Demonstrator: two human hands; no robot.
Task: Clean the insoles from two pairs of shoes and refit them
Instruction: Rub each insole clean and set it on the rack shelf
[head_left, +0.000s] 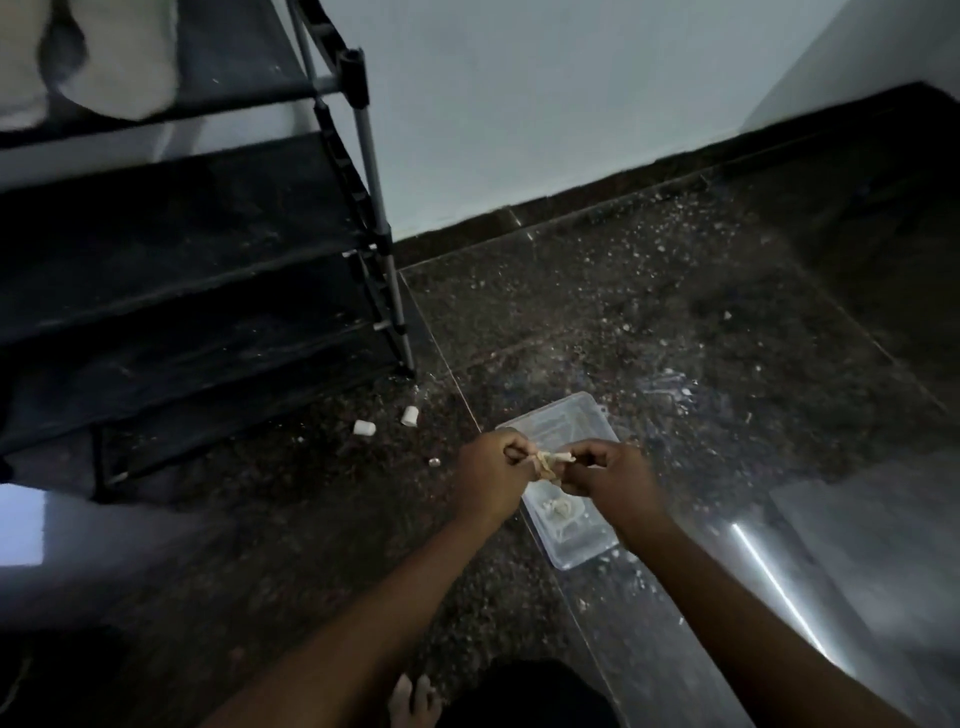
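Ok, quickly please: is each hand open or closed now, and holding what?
Left hand: closed, gripping one end of the small pale cloth.
Right hand: closed, gripping the other end of the same cloth.

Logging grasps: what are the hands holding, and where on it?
A small pale cloth, bunched: the left hand grips its left end, the right hand its right end, above a clear tub.
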